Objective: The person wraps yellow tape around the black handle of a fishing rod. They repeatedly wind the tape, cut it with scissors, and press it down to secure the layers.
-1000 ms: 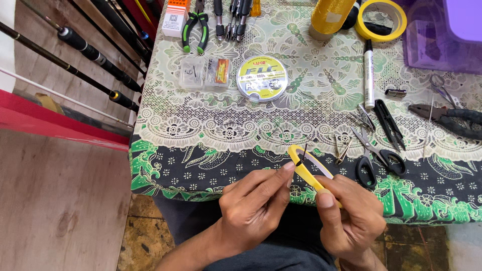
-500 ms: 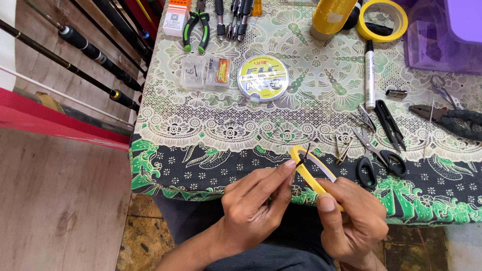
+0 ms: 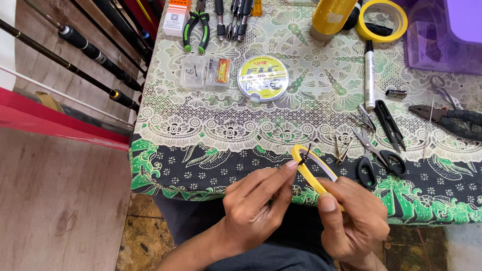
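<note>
My right hand point(image 3: 351, 221) grips a small roll of yellow tape point(image 3: 312, 166) by its lower edge, just in front of the table's near edge. My left hand point(image 3: 253, 208) pinches a short dark piece point(image 3: 304, 156) against the roll's rim with thumb and forefinger. What that piece is cannot be made out. Both hands hover above my lap, below the patterned green and black tablecloth point(image 3: 201, 165).
On the cloth lie black-handled scissors point(image 3: 374, 155), a white marker point(image 3: 370, 75), a round line spool point(image 3: 262, 78), small clear packets point(image 3: 206, 73), green pliers point(image 3: 196, 27), a larger yellow tape roll point(image 3: 384, 20), dark pliers point(image 3: 452, 120) and a purple box point(image 3: 442, 35). Fishing rods point(image 3: 85, 55) lean at left.
Both hands and the tape roll have stayed almost in place; my left fingers shifted slightly along the roll's rim.
</note>
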